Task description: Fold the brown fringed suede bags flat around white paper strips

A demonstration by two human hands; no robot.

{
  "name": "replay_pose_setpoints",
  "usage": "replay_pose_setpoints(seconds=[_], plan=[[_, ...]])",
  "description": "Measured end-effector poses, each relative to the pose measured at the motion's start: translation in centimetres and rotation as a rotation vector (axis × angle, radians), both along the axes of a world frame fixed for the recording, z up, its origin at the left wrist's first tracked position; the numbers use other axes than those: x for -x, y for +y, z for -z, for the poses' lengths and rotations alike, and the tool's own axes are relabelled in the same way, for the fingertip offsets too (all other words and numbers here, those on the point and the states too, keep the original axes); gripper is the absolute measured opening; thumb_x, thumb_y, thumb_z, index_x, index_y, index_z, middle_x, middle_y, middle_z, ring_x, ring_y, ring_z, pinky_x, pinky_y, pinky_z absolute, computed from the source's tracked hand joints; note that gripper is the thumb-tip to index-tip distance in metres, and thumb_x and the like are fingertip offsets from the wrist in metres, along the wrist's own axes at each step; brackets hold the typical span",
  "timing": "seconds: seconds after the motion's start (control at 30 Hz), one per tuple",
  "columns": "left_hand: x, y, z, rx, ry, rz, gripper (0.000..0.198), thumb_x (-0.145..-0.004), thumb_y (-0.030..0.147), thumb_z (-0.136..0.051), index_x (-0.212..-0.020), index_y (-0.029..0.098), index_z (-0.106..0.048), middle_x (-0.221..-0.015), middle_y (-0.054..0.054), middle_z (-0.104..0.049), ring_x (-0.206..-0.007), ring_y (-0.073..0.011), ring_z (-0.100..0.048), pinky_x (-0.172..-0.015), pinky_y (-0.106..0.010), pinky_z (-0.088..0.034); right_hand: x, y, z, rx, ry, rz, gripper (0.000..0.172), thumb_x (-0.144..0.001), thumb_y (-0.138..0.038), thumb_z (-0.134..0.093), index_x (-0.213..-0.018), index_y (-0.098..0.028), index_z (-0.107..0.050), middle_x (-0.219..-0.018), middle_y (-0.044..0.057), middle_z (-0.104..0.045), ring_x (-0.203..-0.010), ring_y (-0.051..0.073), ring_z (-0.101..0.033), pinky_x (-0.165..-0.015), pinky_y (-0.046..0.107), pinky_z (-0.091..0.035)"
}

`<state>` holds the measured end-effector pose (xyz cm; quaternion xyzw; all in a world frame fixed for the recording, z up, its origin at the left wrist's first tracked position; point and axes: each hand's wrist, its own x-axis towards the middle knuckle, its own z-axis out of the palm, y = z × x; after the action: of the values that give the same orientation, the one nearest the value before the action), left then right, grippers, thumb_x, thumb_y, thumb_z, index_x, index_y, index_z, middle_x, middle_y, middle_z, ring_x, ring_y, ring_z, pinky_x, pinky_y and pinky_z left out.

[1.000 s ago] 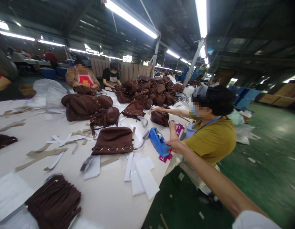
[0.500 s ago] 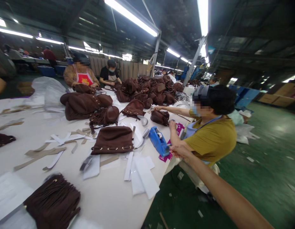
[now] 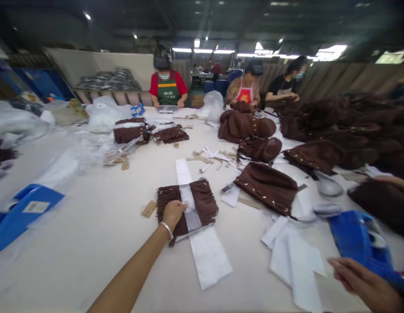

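My left hand (image 3: 173, 212) rests closed on a brown fringed bag (image 3: 187, 208) lying flat on the white table (image 3: 100, 226), fingers pinching a white paper strip (image 3: 197, 226) that runs across the bag. A bracelet circles that wrist. My right hand (image 3: 368, 284) is at the lower right, by the blue tape dispenser (image 3: 360, 243); its fingers are blurred and partly cut off by the frame edge.
Several brown suede bags (image 3: 268, 184) and white paper pieces (image 3: 295, 256) lie to the right. A blue folder (image 3: 24, 208) and clear plastic bags (image 3: 100, 115) sit on the left. Three people (image 3: 167, 87) work at the far side of the table.
The view has swung left from the co-worker and dispenser to the table's middle. My right hand has come off the dispenser's front; my left hand is now in view on the fringed bag.
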<state>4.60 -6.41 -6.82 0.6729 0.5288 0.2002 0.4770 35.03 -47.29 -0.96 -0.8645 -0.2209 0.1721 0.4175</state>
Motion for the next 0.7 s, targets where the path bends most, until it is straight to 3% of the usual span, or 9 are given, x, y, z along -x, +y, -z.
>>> replay_pose_setpoints(seconds=[0.07, 0.17, 0.27, 0.33, 0.4, 0.5, 0.7], plan=[[-0.5, 0.2, 0.5, -0.021, -0.001, 0.01, 0.036, -0.082, 0.04, -0.067, -0.059, 0.015, -0.053, -0.051, 0.008, -0.046, -0.049, -0.0087, -0.045, -0.052, -0.023, -0.036, 2.4, 4.4, -0.8, 0.012, 0.058, -0.151, 0.029, -0.072, -0.06, -0.063, -0.079, -0.032, -0.067, -0.066, 0.008, -0.061, -0.058, 0.021, -0.057, -0.052, 0.036, -0.047], [-1.1, -0.2, 0.8, -0.043, 0.0, 0.038, 0.036, -0.081, 0.04, -0.067, -0.058, 0.016, -0.053, -0.051, 0.008, -0.046, -0.048, -0.0092, -0.044, -0.052, -0.023, -0.034, 9.2, 14.4, -1.9, -0.1, 0.251, -0.434, 0.029, -0.082, -0.052, -0.056, -0.086, -0.025, -0.064, -0.066, 0.003, -0.061, -0.059, 0.016, -0.055, -0.056, 0.03, -0.046], [-0.9, -0.2, 1.0, -0.057, 0.01, 0.057, 0.034, -0.081, 0.039, -0.066, -0.059, 0.016, -0.053, -0.051, 0.007, -0.047, -0.049, -0.0096, -0.044, -0.053, -0.024, -0.034, 15.5, 24.2, -1.3, -0.109, 0.361, -0.552, 0.026, -0.082, -0.044, -0.053, -0.086, -0.02, -0.06, -0.061, -0.002, -0.06, -0.05, 0.011, -0.05, -0.049, 0.024, -0.041], [-0.7, 0.1, 1.1, -0.062, 0.026, 0.067, 0.034, -0.081, 0.039, -0.066, -0.059, 0.016, -0.054, -0.052, 0.007, -0.048, -0.05, -0.0098, -0.045, -0.054, -0.024, -0.034, 18.0, 28.4, -0.2, -0.004, 0.251, -0.572, 0.02, -0.083, -0.037, -0.05, -0.086, -0.019, -0.06, -0.061, -0.003, -0.062, -0.05, 0.01, -0.053, -0.049, 0.021, -0.041], [-0.7, 0.3, 1.2, -0.062, 0.044, 0.078, 0.034, -0.081, 0.039, -0.066, -0.059, 0.016, -0.055, -0.052, 0.007, -0.048, -0.05, -0.01, -0.045, -0.054, -0.024, -0.034, 19.0, 30.5, 0.9, 0.083, 0.139, -0.562, 0.016, -0.084, -0.03, -0.049, -0.084, -0.02, -0.061, -0.062, -0.003, -0.064, -0.051, 0.01, -0.055, -0.05, 0.02, -0.04], [-0.8, 0.6, 1.3, -0.056, 0.069, 0.097, 0.034, -0.083, 0.04, -0.065, -0.061, 0.016, -0.056, -0.054, 0.006, -0.05, -0.052, -0.0105, -0.048, -0.056, -0.025, -0.037, 19.2, 31.5, 1.8, 0.181, 0.036, -0.527, 0.014, -0.084, -0.026, -0.051, -0.081, -0.021, -0.064, -0.061, -0.004, -0.065, -0.052, 0.01, -0.057, -0.051, 0.02, -0.037], [-0.7, 0.6, 1.0, -0.05, 0.12, 0.152, 0.036, -0.086, 0.045, -0.061, -0.064, 0.015, -0.058, -0.057, 0.005, -0.054, -0.056, -0.0115, -0.053, -0.061, -0.027, -0.043, 20.5, 32.4, 1.3, 0.381, -0.184, -0.439, 0.011, -0.084, -0.028, -0.056, -0.081, -0.024, -0.065, -0.072, 0.0, -0.07, -0.073, 0.015, -0.064, -0.062, 0.024, -0.037]])
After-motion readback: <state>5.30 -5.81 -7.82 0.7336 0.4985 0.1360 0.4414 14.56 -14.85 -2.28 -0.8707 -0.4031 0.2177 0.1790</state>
